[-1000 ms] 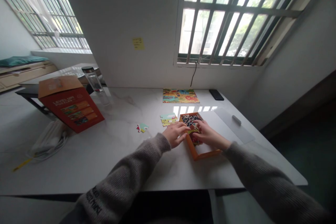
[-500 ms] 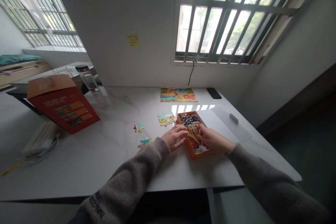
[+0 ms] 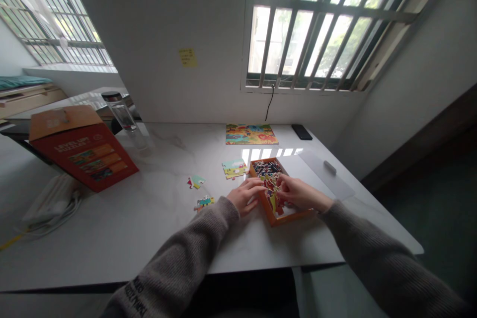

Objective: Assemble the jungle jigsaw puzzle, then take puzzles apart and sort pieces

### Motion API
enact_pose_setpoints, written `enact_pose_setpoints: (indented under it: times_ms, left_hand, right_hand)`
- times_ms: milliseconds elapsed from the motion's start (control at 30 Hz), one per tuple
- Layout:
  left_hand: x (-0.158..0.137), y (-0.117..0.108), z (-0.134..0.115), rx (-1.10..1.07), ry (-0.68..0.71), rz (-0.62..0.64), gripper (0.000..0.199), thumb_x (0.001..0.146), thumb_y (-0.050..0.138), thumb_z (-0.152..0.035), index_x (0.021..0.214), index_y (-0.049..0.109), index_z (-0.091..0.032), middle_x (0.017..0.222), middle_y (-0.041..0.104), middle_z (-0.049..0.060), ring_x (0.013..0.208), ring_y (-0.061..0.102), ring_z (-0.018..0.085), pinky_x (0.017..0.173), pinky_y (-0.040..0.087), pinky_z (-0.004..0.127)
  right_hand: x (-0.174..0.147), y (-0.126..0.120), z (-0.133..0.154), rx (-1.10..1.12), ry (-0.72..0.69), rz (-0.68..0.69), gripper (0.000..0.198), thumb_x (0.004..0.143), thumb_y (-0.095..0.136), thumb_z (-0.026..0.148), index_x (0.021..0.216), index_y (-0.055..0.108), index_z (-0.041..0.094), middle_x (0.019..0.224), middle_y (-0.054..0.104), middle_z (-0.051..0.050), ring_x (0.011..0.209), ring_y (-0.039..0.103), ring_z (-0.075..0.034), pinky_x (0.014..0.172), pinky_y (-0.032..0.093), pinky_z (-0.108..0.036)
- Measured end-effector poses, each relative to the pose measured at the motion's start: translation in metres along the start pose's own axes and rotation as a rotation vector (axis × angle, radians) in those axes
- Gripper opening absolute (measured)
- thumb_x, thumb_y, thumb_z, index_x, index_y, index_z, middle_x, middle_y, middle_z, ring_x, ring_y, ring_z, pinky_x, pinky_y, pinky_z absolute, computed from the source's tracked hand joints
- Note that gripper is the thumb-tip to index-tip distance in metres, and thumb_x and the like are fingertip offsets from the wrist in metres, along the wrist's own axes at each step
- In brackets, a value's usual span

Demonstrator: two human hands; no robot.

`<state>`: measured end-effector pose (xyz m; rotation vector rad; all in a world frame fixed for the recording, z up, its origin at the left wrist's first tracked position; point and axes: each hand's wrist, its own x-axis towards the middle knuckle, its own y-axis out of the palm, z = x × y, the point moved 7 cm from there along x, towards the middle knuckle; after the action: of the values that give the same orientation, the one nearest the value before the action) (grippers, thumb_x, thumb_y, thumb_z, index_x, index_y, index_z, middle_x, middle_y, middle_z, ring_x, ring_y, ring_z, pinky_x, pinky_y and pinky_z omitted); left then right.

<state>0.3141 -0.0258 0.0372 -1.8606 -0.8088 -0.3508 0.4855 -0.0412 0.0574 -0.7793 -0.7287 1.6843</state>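
Note:
An orange-rimmed box [image 3: 269, 213] full of loose puzzle pieces [image 3: 267, 169] sits in front of me. My left hand [image 3: 246, 196] lies against its left rim with fingers stretched out, holding nothing. Inside the box, the fingers of my right hand [image 3: 298, 193] are curled together among the pieces; what they pinch, if anything, cannot be made out. Just left of the box is a joined puzzle section [image 3: 234, 168] with a green and pale scene. Two smaller groups lie further left: a pale green cluster [image 3: 196, 181] and a teal one [image 3: 204, 201] beside my left sleeve.
A colourful animal picture [image 3: 252, 134] and a black phone [image 3: 301, 132] lie along the wall. A translucent sheet [image 3: 337, 184] bearing a small white object [image 3: 330, 167] is at right. The red puzzle carton [image 3: 85, 151], glass bottle [image 3: 121, 112] and white power strip [image 3: 48, 203] stand left.
My right hand's fingers have shifted slightly among the pieces, and those in the near part of the box lie differently. My left hand stays at the rim. The view has turned slightly.

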Motion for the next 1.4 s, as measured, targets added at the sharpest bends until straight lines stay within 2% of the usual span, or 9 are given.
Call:
enact_pose_setpoints:
  times_ms: [267, 467, 567, 700, 933, 1067, 1200, 1300, 1400]
  left_hand:
    - [-0.001, -0.004, 0.010, 0.002, -0.038, 0.029, 0.040, 0.085, 0.054, -0.013, 0.124, 0.060, -0.020, 0.135, 0.057, 0.013, 0.135, 0.046, 0.026, 0.115, 0.041, 0.047]
    - [-0.008, -0.009, 0.024, -0.024, -0.074, 0.041, 0.040, 0.090, 0.052, -0.016, 0.128, 0.059, -0.022, 0.143, 0.052, 0.011, 0.139, 0.044, 0.024, 0.118, 0.037, 0.045]
    - [-0.011, -0.013, 0.033, 0.007, -0.176, -0.022, 0.040, 0.092, 0.054, -0.024, 0.132, 0.056, -0.020, 0.147, 0.048, 0.014, 0.141, 0.041, 0.027, 0.119, 0.034, 0.049]
    - [-0.016, -0.005, 0.043, -0.085, -0.270, -0.002, 0.048, 0.095, 0.052, -0.034, 0.140, 0.047, -0.019, 0.144, 0.052, 0.015, 0.135, 0.048, 0.027, 0.115, 0.038, 0.048]
    - [-0.014, 0.000, 0.041, -0.128, -0.259, 0.033, 0.059, 0.087, 0.064, -0.049, 0.135, 0.052, -0.018, 0.141, 0.054, 0.017, 0.132, 0.052, 0.029, 0.112, 0.041, 0.046]
    - [-0.018, -0.044, 0.047, -0.045, -0.273, 0.022, 0.038, 0.093, 0.055, -0.046, 0.120, 0.063, -0.020, 0.126, 0.066, 0.012, 0.120, 0.059, 0.025, 0.108, 0.044, 0.042]
    - [-0.066, -0.118, 0.096, 0.245, -0.548, -0.062, 0.038, 0.089, 0.057, -0.041, 0.120, 0.063, -0.020, 0.119, 0.065, 0.010, 0.113, 0.058, 0.026, 0.104, 0.043, 0.042]
    - [-0.118, -0.150, 0.132, 0.433, -0.764, 0.000, 0.041, 0.083, 0.063, -0.037, 0.121, 0.062, -0.019, 0.115, 0.064, 0.011, 0.110, 0.056, 0.028, 0.104, 0.041, 0.045]
    - [-0.151, -0.158, 0.144, 0.532, -0.873, 0.024, 0.044, 0.081, 0.066, -0.043, 0.120, 0.063, -0.025, 0.124, 0.058, 0.011, 0.116, 0.050, 0.031, 0.103, 0.039, 0.045]
  right_hand:
    - [0.003, 0.024, 0.010, -0.017, -0.128, -0.036, 0.015, 0.085, 0.057, 0.027, 0.092, 0.045, 0.023, 0.067, 0.055, 0.005, 0.057, 0.051, -0.013, 0.053, 0.036, -0.024]
    - [-0.014, 0.011, 0.027, -0.118, -0.194, -0.096, 0.014, 0.097, 0.040, 0.026, 0.095, 0.053, 0.022, 0.086, 0.065, -0.005, 0.070, 0.059, -0.017, 0.065, 0.043, -0.029]
    - [-0.014, 0.007, 0.032, -0.236, -0.210, -0.142, 0.015, 0.093, 0.040, 0.017, 0.084, 0.052, 0.021, 0.084, 0.062, -0.006, 0.072, 0.056, -0.017, 0.066, 0.041, -0.029]
    - [-0.001, 0.021, 0.038, -0.347, -0.268, -0.041, 0.014, 0.081, 0.051, 0.011, 0.071, 0.048, 0.021, 0.081, 0.059, -0.004, 0.075, 0.053, -0.017, 0.069, 0.041, -0.028]
    - [0.004, 0.028, 0.044, -0.344, -0.343, -0.029, 0.012, 0.080, 0.052, 0.010, 0.079, 0.050, 0.021, 0.088, 0.059, -0.005, 0.079, 0.054, -0.017, 0.071, 0.041, -0.028]
    - [0.000, 0.009, 0.044, -0.342, -0.290, -0.141, 0.013, 0.089, 0.049, 0.017, 0.077, 0.048, 0.022, 0.085, 0.057, -0.004, 0.072, 0.052, -0.017, 0.066, 0.038, -0.029]
    - [-0.020, -0.011, 0.066, -0.289, -0.209, -0.436, 0.019, 0.096, 0.044, 0.026, 0.078, 0.046, 0.023, 0.081, 0.056, -0.004, 0.067, 0.050, -0.018, 0.063, 0.035, -0.030]
    - [-0.034, 0.013, 0.103, -0.145, -0.282, -0.487, 0.020, 0.099, 0.041, 0.029, 0.080, 0.046, 0.024, 0.081, 0.057, -0.005, 0.071, 0.054, -0.019, 0.065, 0.038, -0.031]
    - [-0.027, 0.071, 0.141, -0.048, -0.392, -0.327, 0.017, 0.100, 0.040, 0.027, 0.088, 0.051, 0.024, 0.086, 0.061, -0.006, 0.076, 0.057, -0.020, 0.069, 0.042, -0.032]
